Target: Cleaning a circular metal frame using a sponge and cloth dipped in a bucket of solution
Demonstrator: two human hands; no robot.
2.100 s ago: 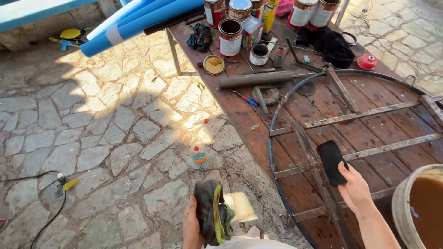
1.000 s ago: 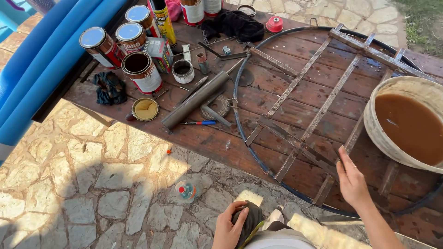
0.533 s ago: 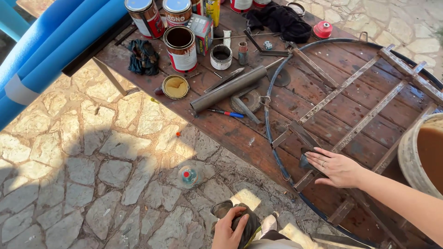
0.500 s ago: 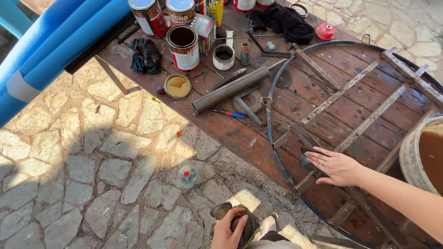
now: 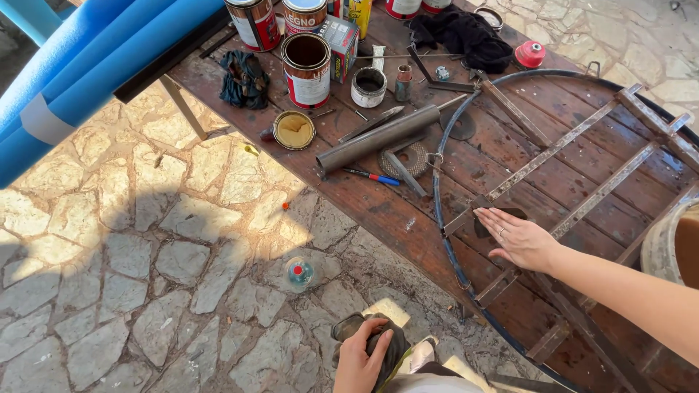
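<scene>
My right hand (image 5: pixel 518 239) lies flat, fingers slightly spread, on a crossbar of the round rusty metal frame (image 5: pixel 444 218) that rests on the brown wooden table (image 5: pixel 378 207). A dark flat thing (image 5: pixel 483 227) shows partly under its fingers. My left hand (image 5: pixel 358 358) is low at the bottom edge, closed on a dark cloth or glove with a yellow-green edge (image 5: pixel 389 348) held against my knee.
At the table's far end stand several paint cans, one open (image 5: pixel 306 69), a lid with yellowish paint (image 5: pixel 293 129), a steel pipe (image 5: pixel 378 137), a blue pen (image 5: pixel 373 177) and a black rag (image 5: pixel 459 36). A bucket (image 5: pixel 673 240) sits at right. Blue tubes (image 5: pixel 87 65) lie at left. A small bottle (image 5: pixel 299 273) stands on the stone paving.
My right hand, which held a dark flat phone-like thing two seconds ago, moved left onto the frame's crossbar and lies flat there. My left hand stays on the cloth. The view swung left.
</scene>
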